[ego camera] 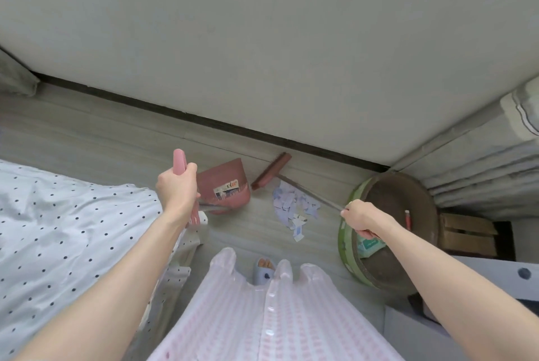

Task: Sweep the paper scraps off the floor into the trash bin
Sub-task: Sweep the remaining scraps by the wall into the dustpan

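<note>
Below the right hand (361, 218), clenched on the broom (271, 171) shaft, scraps (293, 206) sat loose. Left hand (176, 189) gripped the dustpan (226, 185) handle, pan apart from the pile. Risk: a hard stroke would scatter scraps past the pan's lip.

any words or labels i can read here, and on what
"Ef": on the sticker on the pink dustpan; the rest of that sticker is too blurred to read.
Print on the green packet in the bin: too small to read.
Marks on the paper scraps: unreadable.
</note>
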`<action>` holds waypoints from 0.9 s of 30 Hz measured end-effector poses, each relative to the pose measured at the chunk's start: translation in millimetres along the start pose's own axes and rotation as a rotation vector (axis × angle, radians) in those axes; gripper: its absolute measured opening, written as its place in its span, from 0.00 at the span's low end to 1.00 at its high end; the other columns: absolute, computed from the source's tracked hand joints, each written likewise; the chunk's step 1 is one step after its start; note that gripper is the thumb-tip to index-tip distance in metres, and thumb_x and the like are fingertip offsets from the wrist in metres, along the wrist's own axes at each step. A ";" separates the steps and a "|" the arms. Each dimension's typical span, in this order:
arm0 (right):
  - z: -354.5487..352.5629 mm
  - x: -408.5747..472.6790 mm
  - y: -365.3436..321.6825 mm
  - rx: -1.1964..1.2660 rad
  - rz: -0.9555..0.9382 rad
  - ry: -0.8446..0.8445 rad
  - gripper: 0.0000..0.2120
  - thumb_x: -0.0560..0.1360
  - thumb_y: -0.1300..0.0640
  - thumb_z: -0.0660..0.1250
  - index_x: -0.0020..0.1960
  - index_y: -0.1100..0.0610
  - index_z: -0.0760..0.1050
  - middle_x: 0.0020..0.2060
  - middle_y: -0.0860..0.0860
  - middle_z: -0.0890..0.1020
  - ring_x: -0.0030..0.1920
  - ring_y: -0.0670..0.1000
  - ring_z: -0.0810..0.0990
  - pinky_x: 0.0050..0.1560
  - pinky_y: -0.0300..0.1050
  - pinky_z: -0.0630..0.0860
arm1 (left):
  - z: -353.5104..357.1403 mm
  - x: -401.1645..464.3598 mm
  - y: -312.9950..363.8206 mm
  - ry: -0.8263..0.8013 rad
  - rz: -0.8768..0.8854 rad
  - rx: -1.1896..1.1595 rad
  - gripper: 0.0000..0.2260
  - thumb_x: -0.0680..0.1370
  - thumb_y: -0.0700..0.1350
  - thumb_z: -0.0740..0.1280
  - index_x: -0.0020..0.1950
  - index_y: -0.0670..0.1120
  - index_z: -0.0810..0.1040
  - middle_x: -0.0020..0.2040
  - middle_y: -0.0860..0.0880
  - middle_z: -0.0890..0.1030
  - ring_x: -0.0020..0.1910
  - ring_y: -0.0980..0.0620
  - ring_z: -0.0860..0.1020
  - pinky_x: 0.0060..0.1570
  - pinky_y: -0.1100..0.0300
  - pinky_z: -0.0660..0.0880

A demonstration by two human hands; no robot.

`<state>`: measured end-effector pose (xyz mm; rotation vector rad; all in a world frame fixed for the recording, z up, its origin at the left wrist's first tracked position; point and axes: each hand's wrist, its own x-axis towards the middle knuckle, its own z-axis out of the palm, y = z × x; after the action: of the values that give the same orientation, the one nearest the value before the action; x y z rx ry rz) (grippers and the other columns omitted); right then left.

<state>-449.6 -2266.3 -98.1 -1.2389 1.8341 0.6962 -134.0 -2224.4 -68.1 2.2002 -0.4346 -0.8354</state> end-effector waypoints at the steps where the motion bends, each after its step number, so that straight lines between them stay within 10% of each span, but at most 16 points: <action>1: 5.7 -0.5 -3.8 0.006 -0.009 0.002 0.19 0.82 0.61 0.50 0.70 0.63 0.67 0.32 0.56 0.74 0.26 0.51 0.70 0.31 0.44 0.73 | -3.1 -0.8 -3.8 0.017 -0.015 -0.016 0.11 0.74 0.45 0.62 0.32 0.44 0.66 0.30 0.47 0.69 0.23 0.49 0.71 0.36 0.56 0.72; 5: 24.1 12.5 -19.8 0.080 -0.020 0.012 0.17 0.83 0.55 0.50 0.60 0.64 0.71 0.30 0.56 0.71 0.24 0.51 0.71 0.20 0.35 0.66 | -8.7 -2.8 -14.9 -0.002 0.015 -0.042 0.12 0.73 0.43 0.62 0.31 0.46 0.64 0.29 0.47 0.68 0.23 0.49 0.68 0.32 0.57 0.70; 9: 44.5 21.2 -29.7 0.175 0.010 -0.005 0.18 0.80 0.66 0.55 0.31 0.62 0.68 0.27 0.56 0.71 0.38 0.57 0.82 0.36 0.43 0.77 | 0.7 -4.5 -13.0 -0.066 0.089 -0.018 0.13 0.73 0.41 0.62 0.30 0.46 0.63 0.28 0.48 0.65 0.15 0.56 0.64 0.29 0.59 0.67; 13: 56.9 19.5 -8.0 0.106 0.095 -0.094 0.12 0.79 0.66 0.56 0.40 0.70 0.73 0.28 0.61 0.79 0.27 0.55 0.78 0.28 0.42 0.75 | 8.8 -8.8 -16.9 -0.072 0.098 0.023 0.12 0.73 0.42 0.62 0.31 0.46 0.64 0.28 0.48 0.66 0.17 0.55 0.66 0.28 0.60 0.67; 16: 68.5 12.2 24.1 0.185 0.029 -0.104 0.16 0.79 0.65 0.55 0.64 0.69 0.70 0.58 0.66 0.77 0.56 0.61 0.79 0.51 0.49 0.77 | 10.4 -14.4 -26.3 -0.106 0.140 0.116 0.10 0.73 0.43 0.61 0.32 0.45 0.65 0.30 0.46 0.68 0.24 0.48 0.69 0.33 0.57 0.68; 18: 73.3 -0.7 43.8 0.214 0.035 -0.133 0.18 0.79 0.65 0.55 0.67 0.69 0.68 0.62 0.66 0.74 0.52 0.59 0.79 0.45 0.43 0.78 | 10.4 -18.8 -32.5 -0.147 0.164 0.181 0.09 0.73 0.43 0.61 0.34 0.43 0.66 0.30 0.45 0.69 0.25 0.47 0.71 0.35 0.56 0.69; 22: 73.5 -12.9 71.0 0.204 0.057 -0.130 0.09 0.78 0.63 0.58 0.40 0.57 0.70 0.25 0.54 0.77 0.12 0.41 0.68 0.20 0.35 0.68 | 8.5 -26.4 -41.6 -0.208 0.181 0.248 0.11 0.75 0.43 0.61 0.32 0.44 0.65 0.30 0.46 0.70 0.26 0.46 0.74 0.33 0.56 0.69; 27: 70.2 -40.4 67.6 0.249 0.241 -0.195 0.18 0.81 0.60 0.51 0.32 0.58 0.60 0.08 0.49 0.63 0.07 0.46 0.61 0.14 0.25 0.58 | 4.9 -41.9 -58.9 -0.283 0.219 0.332 0.13 0.75 0.43 0.62 0.32 0.44 0.64 0.29 0.46 0.70 0.28 0.45 0.73 0.29 0.58 0.66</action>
<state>-482.5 -2166.1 -100.5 -0.7711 1.8577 0.6691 -165.0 -2165.2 -95.9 2.2796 -0.9965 -1.0148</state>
